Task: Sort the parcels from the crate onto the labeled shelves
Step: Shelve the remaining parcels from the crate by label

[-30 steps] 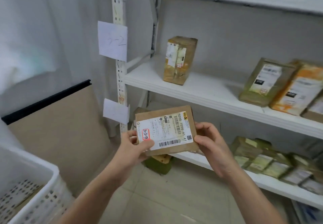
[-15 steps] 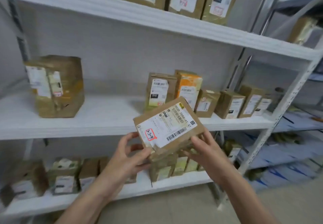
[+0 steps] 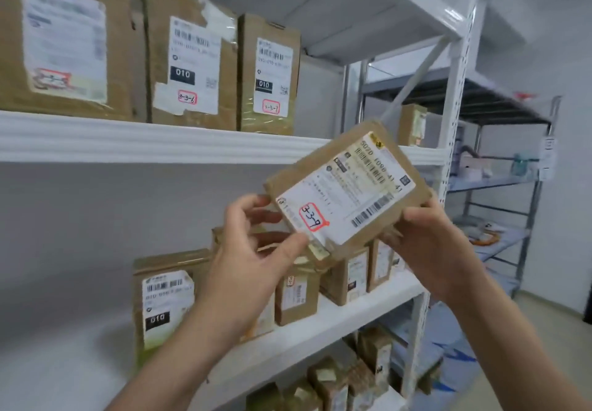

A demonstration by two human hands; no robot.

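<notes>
Flat brown cardboard parcel [image 3: 347, 191] marked 3-3-9, pinched in both my left hand [image 3: 253, 250] and right hand [image 3: 429, 244]; unshelved, upper white shelf [image 3: 160, 141] already stocked.

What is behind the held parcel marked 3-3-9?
Behind the parcel, held by the left hand and right hand, runs the white shelf edge; below it, small boxes stand on the lower shelf, tops covered.

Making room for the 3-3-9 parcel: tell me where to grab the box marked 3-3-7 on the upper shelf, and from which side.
Grip the 3-3-7 box by its right side, near the top, from the front right. It stands upright at the row's end, left side close against the 3-3-6 box, right side free. Free the right hand from the 3-3-9 parcel first.
</notes>
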